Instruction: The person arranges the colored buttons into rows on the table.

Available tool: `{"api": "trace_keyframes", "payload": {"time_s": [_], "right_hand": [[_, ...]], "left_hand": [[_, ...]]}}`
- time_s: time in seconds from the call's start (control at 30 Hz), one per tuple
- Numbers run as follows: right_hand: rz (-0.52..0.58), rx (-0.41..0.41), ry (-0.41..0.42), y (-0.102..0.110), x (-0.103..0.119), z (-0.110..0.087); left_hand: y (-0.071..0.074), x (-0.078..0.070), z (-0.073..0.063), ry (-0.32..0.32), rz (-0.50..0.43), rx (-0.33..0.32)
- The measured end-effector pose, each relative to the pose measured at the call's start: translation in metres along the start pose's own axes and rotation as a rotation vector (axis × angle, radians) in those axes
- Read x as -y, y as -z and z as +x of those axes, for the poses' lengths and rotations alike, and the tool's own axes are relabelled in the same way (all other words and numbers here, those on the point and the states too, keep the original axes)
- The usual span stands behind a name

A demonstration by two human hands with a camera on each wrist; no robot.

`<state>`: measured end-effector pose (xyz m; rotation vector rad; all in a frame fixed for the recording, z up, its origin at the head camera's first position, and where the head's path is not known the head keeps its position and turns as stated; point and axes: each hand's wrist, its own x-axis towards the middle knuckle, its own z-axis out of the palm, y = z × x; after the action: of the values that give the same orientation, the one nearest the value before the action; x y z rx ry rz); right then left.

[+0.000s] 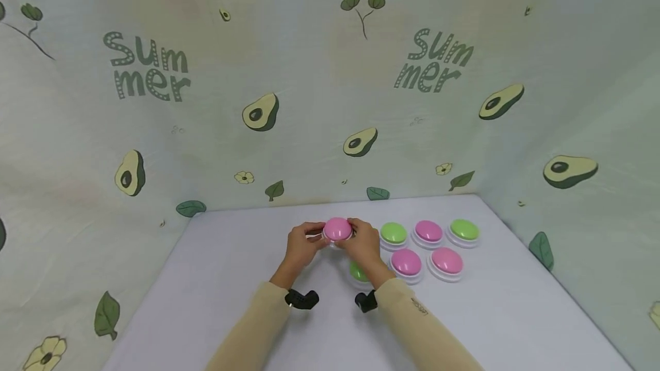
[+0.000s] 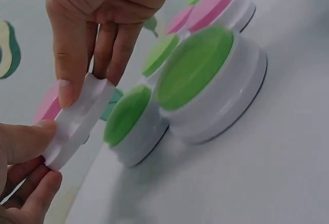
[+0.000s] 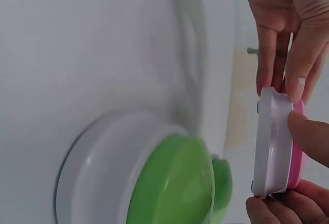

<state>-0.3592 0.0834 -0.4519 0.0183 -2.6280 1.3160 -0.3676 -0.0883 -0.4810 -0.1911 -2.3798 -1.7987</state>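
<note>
A pink push button [image 1: 337, 229] with a white round base is held up over the white table between both hands. My left hand [image 1: 301, 245] grips its left edge with thumb and fingers. The right hand [image 1: 364, 243] pinches the opposite edge. In the left wrist view the base of the pink push button [image 2: 82, 116] is tilted, with its side and part of its underside showing. The right wrist view has the pink push button [image 3: 275, 144] edge-on, apart from the table. Below the right wrist sits a green push button [image 1: 359, 271], partly hidden by that arm.
Right of the hands, a back row holds a green button [image 1: 393, 232], a pink button [image 1: 428, 231] and a green button [image 1: 464, 229]. Two pink buttons [image 1: 405, 261] stand in front. The white table [image 1: 216, 291] meets a printed cloth [image 1: 309, 147] behind.
</note>
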Motion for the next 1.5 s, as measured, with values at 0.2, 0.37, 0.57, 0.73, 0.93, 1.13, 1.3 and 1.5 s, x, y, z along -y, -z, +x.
{"api": "trace_keyframes", "payload": {"time_s": [0.2,0.37,0.57,0.73,0.93,1.13,1.3,1.5], "right_hand": [[0.015,-0.002,-0.051,0.034,-0.025,0.001],[0.009,0.004,-0.086,0.066,-0.046,0.001],[-0.026,0.007,-0.143,0.111,-0.069,-0.001],[-0.059,-0.023,-0.203,0.148,-0.088,-0.007],[-0.094,-0.062,-0.233,0.178,-0.113,-0.011],[-0.121,-0.077,-0.262,0.2,-0.14,-0.017],[-0.136,-0.094,-0.289,0.217,-0.161,-0.023],[-0.135,-0.1,-0.342,0.234,-0.181,-0.029]], "left_hand": [[-0.044,-0.011,-0.001,-0.032,-0.024,0.027],[-0.077,-0.025,-0.001,-0.041,-0.06,0.081],[-0.122,-0.042,-0.002,-0.084,-0.062,0.155],[-0.164,-0.061,-0.006,-0.045,-0.036,0.231],[-0.207,-0.078,-0.013,0.041,-0.092,0.314],[-0.24,-0.089,-0.023,0.11,-0.155,0.373],[-0.268,-0.098,-0.035,0.155,-0.164,0.437],[-0.305,-0.109,-0.049,0.21,-0.023,0.459]]}}
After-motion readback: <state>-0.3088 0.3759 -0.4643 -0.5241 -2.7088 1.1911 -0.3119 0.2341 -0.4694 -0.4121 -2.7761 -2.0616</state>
